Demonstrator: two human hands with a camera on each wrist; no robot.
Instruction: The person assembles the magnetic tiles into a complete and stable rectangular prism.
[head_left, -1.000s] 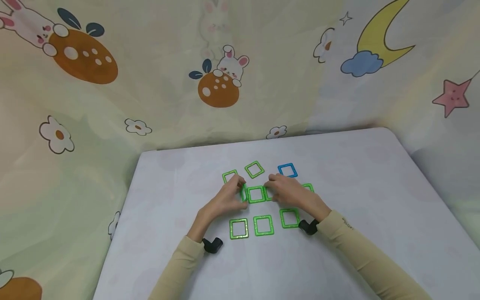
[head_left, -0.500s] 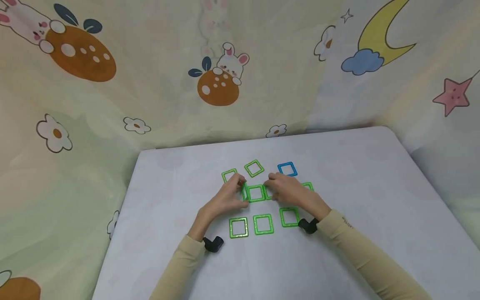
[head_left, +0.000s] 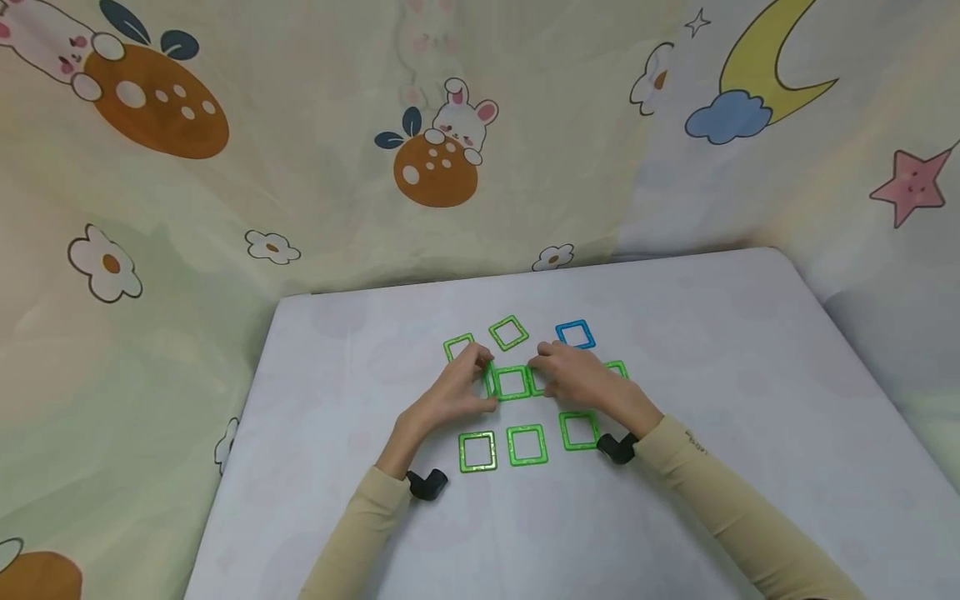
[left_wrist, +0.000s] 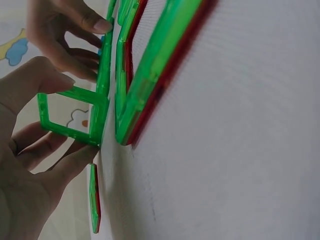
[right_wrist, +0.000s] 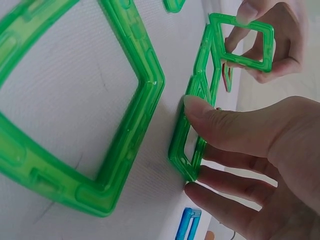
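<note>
My left hand (head_left: 456, 390) pinches a green square magnetic tile (left_wrist: 70, 133) between thumb and fingers. That tile stands upright on edge, along the left side of a flat green middle tile (head_left: 513, 397). To the right of the middle one lies another flat green tile (right_wrist: 178, 137), which my right hand (head_left: 581, 379) grips with the thumb on its near edge and fingers at the far edge. In the head view the right hand covers much of this tile. The left wrist view shows the right hand (left_wrist: 65, 37) beyond the upright tile.
Nearer the body lie three separate green tiles, at left (head_left: 461, 452), middle (head_left: 527, 428) and right (head_left: 579, 414). Behind the hands are two light green tiles and a blue tile (head_left: 572, 323). Another green tile (head_left: 617, 364) is partly hidden by the right hand. A patterned cloth hangs behind the white table (head_left: 360, 358).
Both hands keep their hold, and the tiles stay where they were. Only the head view has shifted slightly, so the scene sits a little higher in it.
</note>
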